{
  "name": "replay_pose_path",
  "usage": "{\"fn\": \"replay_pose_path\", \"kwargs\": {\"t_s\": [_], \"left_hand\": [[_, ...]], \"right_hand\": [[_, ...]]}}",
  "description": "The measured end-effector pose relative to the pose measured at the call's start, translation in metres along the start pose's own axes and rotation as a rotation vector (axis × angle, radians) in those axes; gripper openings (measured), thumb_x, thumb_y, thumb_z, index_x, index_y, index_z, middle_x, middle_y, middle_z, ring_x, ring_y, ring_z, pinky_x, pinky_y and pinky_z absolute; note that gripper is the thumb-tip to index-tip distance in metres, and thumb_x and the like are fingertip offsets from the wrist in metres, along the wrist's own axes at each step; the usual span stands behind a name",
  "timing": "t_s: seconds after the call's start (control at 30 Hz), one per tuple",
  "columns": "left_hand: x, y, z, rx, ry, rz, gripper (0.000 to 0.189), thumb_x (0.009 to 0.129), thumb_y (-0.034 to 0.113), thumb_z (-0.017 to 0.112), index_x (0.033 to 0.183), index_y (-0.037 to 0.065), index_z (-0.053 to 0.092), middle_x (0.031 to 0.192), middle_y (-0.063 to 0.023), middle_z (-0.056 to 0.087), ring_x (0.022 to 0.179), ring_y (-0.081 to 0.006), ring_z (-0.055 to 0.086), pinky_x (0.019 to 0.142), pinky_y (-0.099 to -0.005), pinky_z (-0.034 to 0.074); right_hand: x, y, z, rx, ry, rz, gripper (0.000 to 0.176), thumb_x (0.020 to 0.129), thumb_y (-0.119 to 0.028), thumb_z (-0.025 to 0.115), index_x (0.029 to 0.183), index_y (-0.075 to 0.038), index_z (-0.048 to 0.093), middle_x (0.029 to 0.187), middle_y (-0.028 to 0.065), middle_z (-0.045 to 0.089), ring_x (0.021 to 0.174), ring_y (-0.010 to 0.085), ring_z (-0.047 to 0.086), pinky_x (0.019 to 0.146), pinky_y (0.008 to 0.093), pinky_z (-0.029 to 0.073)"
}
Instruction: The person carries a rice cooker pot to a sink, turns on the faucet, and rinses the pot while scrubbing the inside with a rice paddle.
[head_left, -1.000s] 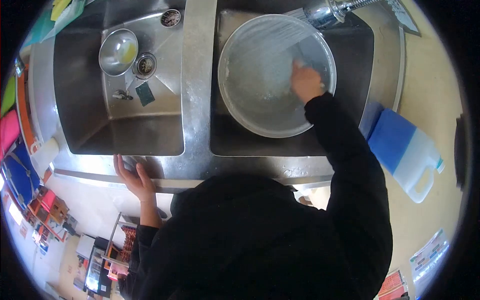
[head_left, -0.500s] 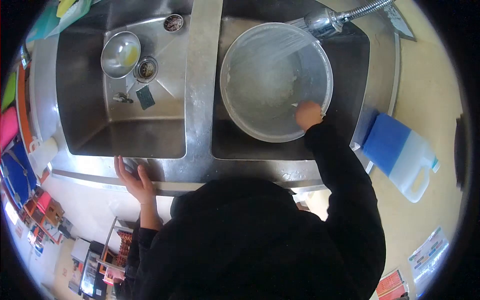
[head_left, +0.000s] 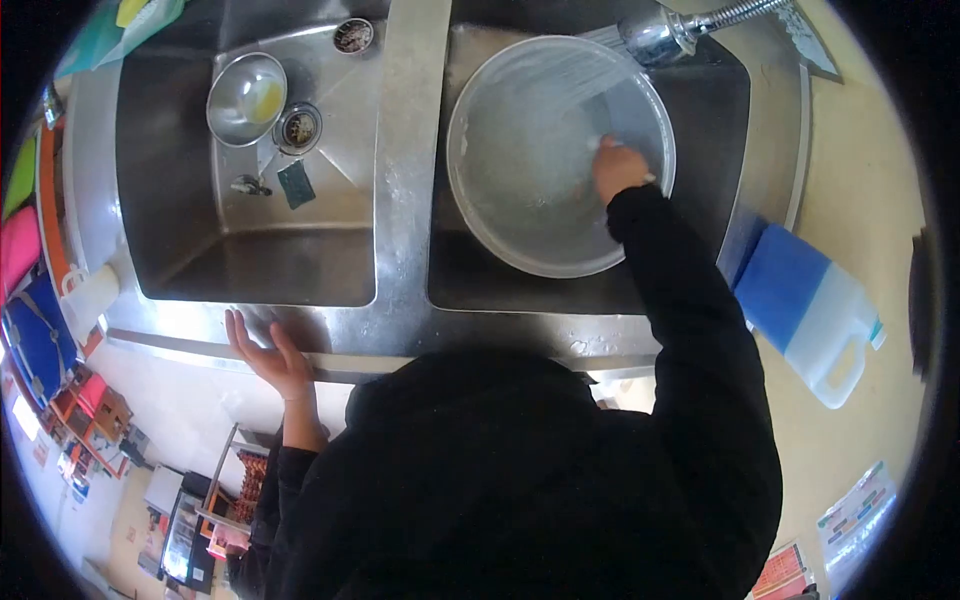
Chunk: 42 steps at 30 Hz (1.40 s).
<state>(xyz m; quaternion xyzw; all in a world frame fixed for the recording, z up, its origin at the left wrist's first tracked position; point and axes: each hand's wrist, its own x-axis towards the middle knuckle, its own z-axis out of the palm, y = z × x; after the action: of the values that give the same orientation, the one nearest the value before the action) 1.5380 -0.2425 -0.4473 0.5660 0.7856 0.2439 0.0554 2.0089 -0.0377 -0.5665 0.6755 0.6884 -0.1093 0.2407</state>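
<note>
In the right sink basin sits a large round tub (head_left: pixel 490 235) with cloudy water in it, under a spray from the metal faucet head (head_left: pixel 655 38). My right hand (head_left: pixel 620 170) reaches inside the tub near its right wall. Its fingers are curled closed, and whatever they hold is hidden, though a small pale bit shows at the fingertips. My left hand (head_left: pixel 270 355) is empty at the front edge of the steel sink, fingers spread and palm turned partly up.
The left basin (head_left: pixel 290 265) holds a metal bowl (head_left: pixel 235 105) with yellowish liquid, a dark green scouring pad (head_left: pixel 296 185), a drain (head_left: pixel 298 128) and a small round cup (head_left: pixel 353 37). A blue-labelled jug (head_left: pixel 810 310) lies to the right, a white jug (head_left: pixel 90 293) to the left.
My right hand has moved up and slightly left inside the tub, away from its near rim. My left hand stays open at the sink edge. The view has shifted slightly.
</note>
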Motion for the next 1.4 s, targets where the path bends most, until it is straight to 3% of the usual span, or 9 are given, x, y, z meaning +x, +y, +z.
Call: {"fn": "replay_pose_path", "kwargs": {"t_s": [0.17,0.3,0.47,0.57,0.63,0.73,0.97,1.13,1.4], "left_hand": [[-0.01,-0.018,0.004,0.145,0.087,0.038,0.038,0.087,-0.001,0.054,0.123,-0.002,0.045,0.128,-0.0184,0.042,0.115,-0.0301,0.049,0.092,-0.0387,0.043],[-0.01,-0.005,0.007,-0.087,0.112,-0.078,0.04,0.086,-0.001,0.054,0.125,-0.003,0.043,0.126,-0.0174,0.043,0.113,-0.0278,0.05,0.091,-0.0369,0.045],[-0.01,-0.013,0.012,-0.06,0.1,-0.012,0.043,0.086,-0.002,0.053,0.127,-0.004,0.041,0.126,-0.0173,0.041,0.112,-0.0286,0.051,0.092,-0.0359,0.045],[-0.008,-0.012,0.013,-0.044,0.07,-0.024,0.044,0.086,-0.004,0.05,0.128,-0.005,0.039,0.127,-0.0175,0.041,0.114,-0.0292,0.049,0.098,-0.038,0.041],[-0.008,-0.012,0.008,0.012,0.016,-0.015,0.044,0.086,-0.004,0.05,0.129,-0.005,0.038,0.127,-0.0178,0.041,0.117,-0.0302,0.046,0.101,-0.04,0.037],[-0.007,-0.004,0.011,-0.121,0.032,-0.081,0.045,0.085,-0.003,0.05,0.128,-0.005,0.039,0.127,-0.0179,0.041,0.117,-0.0303,0.046,0.101,-0.0394,0.037],[-0.008,-0.007,0.008,-0.062,0.023,-0.06,0.045,0.084,-0.003,0.05,0.128,-0.004,0.04,0.127,-0.0179,0.041,0.116,-0.0295,0.046,0.101,-0.0383,0.037],[-0.007,-0.006,0.011,-0.057,0.032,-0.08,0.047,0.082,-0.004,0.05,0.128,-0.004,0.04,0.126,-0.0178,0.042,0.115,-0.029,0.047,0.1,-0.0379,0.038],[-0.008,-0.005,0.008,0.035,0.018,-0.062,0.047,0.08,-0.003,0.051,0.127,-0.003,0.043,0.125,-0.0183,0.045,0.114,-0.0309,0.047,0.098,-0.0378,0.038]], "right_hand": [[-0.048,-0.003,0.066,-0.125,-0.386,-0.345,0.024,0.079,-0.02,0.048,0.084,-0.003,0.065,0.087,0.0144,0.066,0.086,0.0307,0.064,0.075,0.0389,0.051],[-0.031,-0.083,0.062,0.648,-0.911,-0.622,0.022,0.077,-0.02,0.049,0.071,-0.006,0.066,0.077,0.0105,0.066,0.065,0.0248,0.062,0.064,0.0397,0.047],[0.015,-0.139,0.038,0.41,-0.567,-0.953,0.015,0.066,-0.012,0.059,0.064,0.0,0.067,0.063,0.0168,0.062,0.059,0.0298,0.062,0.055,0.0417,0.046],[0.009,-0.145,0.056,0.878,-0.499,-0.682,0.011,0.065,-0.011,0.059,0.062,-0.002,0.063,0.064,0.0152,0.061,0.059,0.0285,0.06,0.055,0.0411,0.045],[0.02,-0.15,0.01,0.506,-0.603,-0.856,0.012,0.071,-0.012,0.058,0.067,-0.003,0.063,0.073,0.015,0.063,0.065,0.0279,0.06,0.054,0.04,0.045],[0.029,-0.167,0.006,0.466,-0.592,-0.611,0.013,0.073,-0.012,0.057,0.076,-0.002,0.066,0.081,0.0163,0.065,0.07,0.0301,0.062,0.058,0.0404,0.047],[0.002,-0.153,-0.038,0.695,-0.657,-0.416,0.034,0.069,-0.003,0.062,0.095,0.016,0.051,0.069,0.0265,0.062,0.068,0.0371,0.065,0.059,0.0429,0.05],[0.019,-0.148,0.006,0.824,-0.517,-0.675,0.028,0.073,-0.001,0.054,0.096,0.015,0.05,0.073,0.0277,0.062,0.07,0.0382,0.065,0.059,0.0437,0.049],[0.004,-0.158,-0.023,0.825,-0.571,-0.311,0.034,0.074,-0.001,0.052,0.104,0.014,0.051,0.083,0.0286,0.062,0.079,0.0388,0.064,0.071,0.0454,0.049]]}}
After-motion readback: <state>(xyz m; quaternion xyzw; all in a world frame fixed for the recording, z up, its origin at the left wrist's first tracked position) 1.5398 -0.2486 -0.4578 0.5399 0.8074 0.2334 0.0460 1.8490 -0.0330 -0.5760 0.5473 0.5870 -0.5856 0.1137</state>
